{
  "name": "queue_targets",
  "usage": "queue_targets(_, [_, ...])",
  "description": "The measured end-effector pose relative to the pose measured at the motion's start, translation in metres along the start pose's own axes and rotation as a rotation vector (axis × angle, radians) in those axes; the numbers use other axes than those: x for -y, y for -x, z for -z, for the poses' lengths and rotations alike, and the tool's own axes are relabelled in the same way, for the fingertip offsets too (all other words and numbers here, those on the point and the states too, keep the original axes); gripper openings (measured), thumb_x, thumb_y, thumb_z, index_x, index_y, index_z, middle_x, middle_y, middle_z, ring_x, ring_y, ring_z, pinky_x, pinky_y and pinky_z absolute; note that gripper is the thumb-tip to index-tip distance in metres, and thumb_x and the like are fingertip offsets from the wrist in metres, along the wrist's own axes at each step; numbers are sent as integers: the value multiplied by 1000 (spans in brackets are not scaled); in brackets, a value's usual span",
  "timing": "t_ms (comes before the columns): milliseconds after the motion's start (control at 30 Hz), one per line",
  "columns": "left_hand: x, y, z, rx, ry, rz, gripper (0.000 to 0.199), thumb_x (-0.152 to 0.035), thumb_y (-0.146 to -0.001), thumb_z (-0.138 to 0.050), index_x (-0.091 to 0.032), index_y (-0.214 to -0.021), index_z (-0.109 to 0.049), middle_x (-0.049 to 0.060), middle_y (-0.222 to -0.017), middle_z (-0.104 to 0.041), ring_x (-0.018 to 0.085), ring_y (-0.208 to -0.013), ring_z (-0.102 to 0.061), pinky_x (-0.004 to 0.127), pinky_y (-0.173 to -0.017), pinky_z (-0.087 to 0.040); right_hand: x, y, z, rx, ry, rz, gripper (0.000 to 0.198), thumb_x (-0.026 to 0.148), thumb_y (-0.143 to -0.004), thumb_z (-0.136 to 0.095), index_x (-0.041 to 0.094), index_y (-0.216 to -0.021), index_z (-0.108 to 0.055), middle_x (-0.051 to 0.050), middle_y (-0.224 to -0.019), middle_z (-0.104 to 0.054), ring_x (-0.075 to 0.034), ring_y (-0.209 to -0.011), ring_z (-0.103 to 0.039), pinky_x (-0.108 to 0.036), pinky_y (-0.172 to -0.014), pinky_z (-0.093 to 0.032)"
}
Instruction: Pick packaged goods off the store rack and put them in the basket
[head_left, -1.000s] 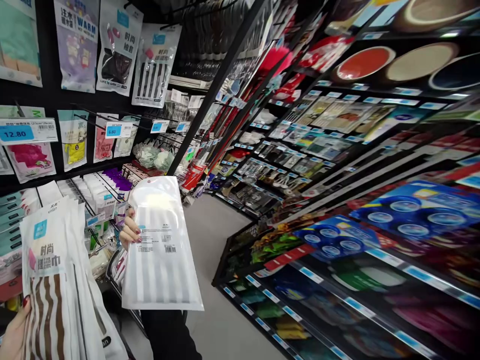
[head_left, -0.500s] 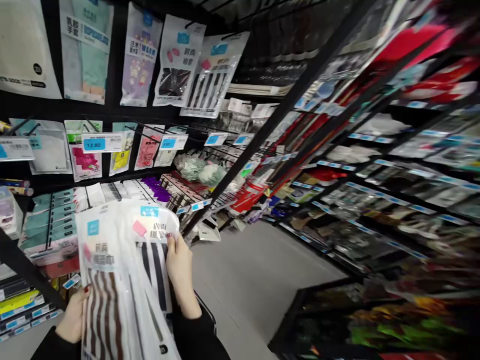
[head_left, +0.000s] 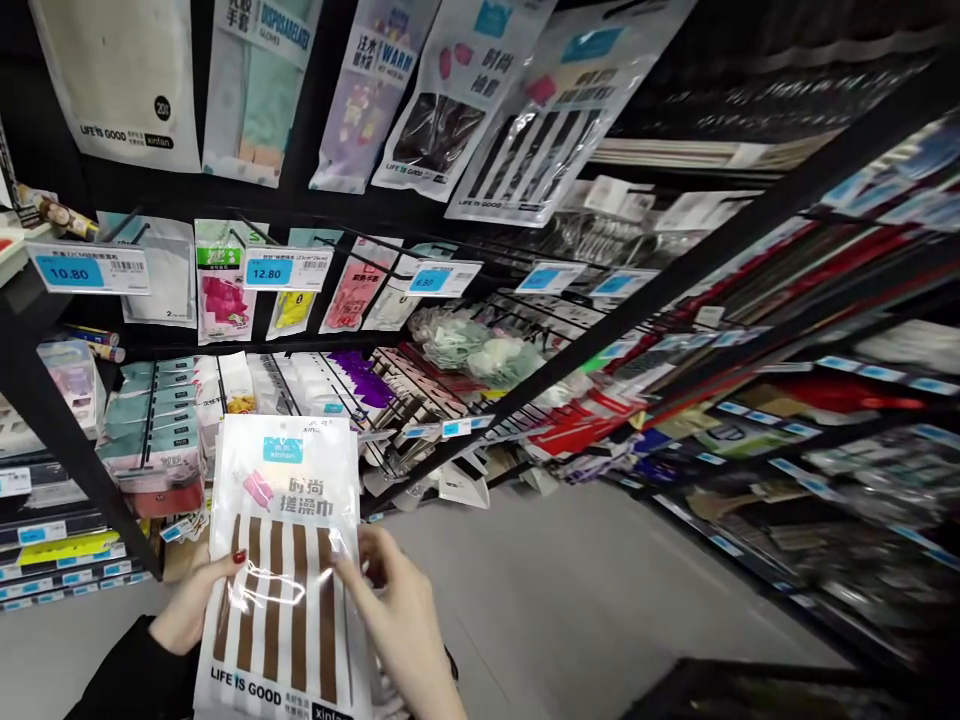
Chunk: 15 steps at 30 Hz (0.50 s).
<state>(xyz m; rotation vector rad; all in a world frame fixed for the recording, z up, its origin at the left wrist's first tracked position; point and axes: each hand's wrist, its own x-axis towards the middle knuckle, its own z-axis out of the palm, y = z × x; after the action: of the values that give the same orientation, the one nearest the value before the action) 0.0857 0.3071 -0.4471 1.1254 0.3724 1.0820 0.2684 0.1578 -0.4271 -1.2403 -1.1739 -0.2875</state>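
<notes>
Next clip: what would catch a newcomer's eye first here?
The brown-striped white packet low at left, held up between the left hand and the right hand. Behind it, hanging packets and blue price tags crowd the black shelf rack.

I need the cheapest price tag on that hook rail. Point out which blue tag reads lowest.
The blue tag reading 6.80, right of the 12.80 tag and the 10.80 tag.
</notes>
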Motion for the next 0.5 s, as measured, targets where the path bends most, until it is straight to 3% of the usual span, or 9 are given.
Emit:
queue_targets(133, [4,-5,1,-39,-37,-8,58,-21,-65,-78,-14,-116,-50,14,-105,-68,31,-103,-63,37,-87,-49,0,8,-9,149,36,-118,33,50,-81,-51,18,-76,-52,-4,-66,-58,-19,-61,-53,-28,-58,-40])
queue_targets(267, [1,-6,0,-29,5,-49,59,-25,-68,-77,-13,-120,-51,15,-106,-68,31,-103,-62,38,-88,-49,-15,4,0,47,-273,-115,41,53,-83,-49,16,-100,-56,-10,-94,-65,-24,-83,-61,-32,-72,-49])
queue_targets(367, [-5,-4,-3,-74,2,-60,60,-22,-68,-77,-14,-123,-53,13,-107,-69,29,-106,-62,36,-91,-48,-27,-2,14,-20,-478,-122,46,51,-79,-57,17,-110,-55,-14,-113,-62,-28,-102,-60,-35,-82,-50])
queue_targets(500, [-14,0,-8,-110,16,-44,57,-15,-72,-72,-13,-126,-52,13,-101,-70,30,-101,-64,38,-88,-51,-46,-11,25,-86,-663,-111,52,56,-78,-58,22,-117,-54,-13,-111,-63,-27,-93,-64,-35,-71,-54])
